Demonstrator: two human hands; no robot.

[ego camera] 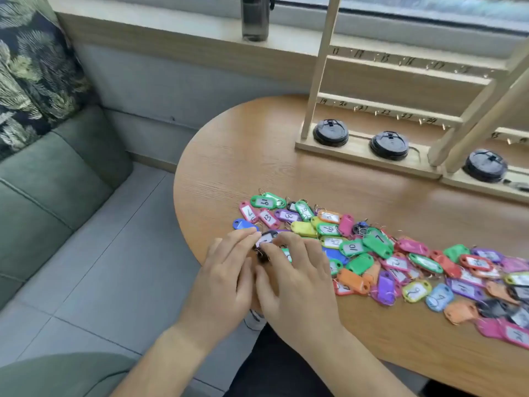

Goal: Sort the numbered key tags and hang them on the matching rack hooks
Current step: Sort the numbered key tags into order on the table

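Several coloured numbered key tags [380, 253] lie spread across the round wooden table [243, 156]. My left hand [223, 276] and my right hand [297, 279] meet at the table's near left edge. Between their fingertips they pinch a dark tag with a white label [265, 239] and its ring. A green tag marked 19 [267, 200] lies at the pile's far left. The wooden rack [380, 110] with numbered bars and small hooks stands at the back right; no tags hang on the hooks I can see.
Three black lids [330, 132] sit in the rack's base. A dark bottle [254, 18] stands on the window sill. A green sofa [51, 179] with a patterned cushion is at the left, grey floor between it and the table.
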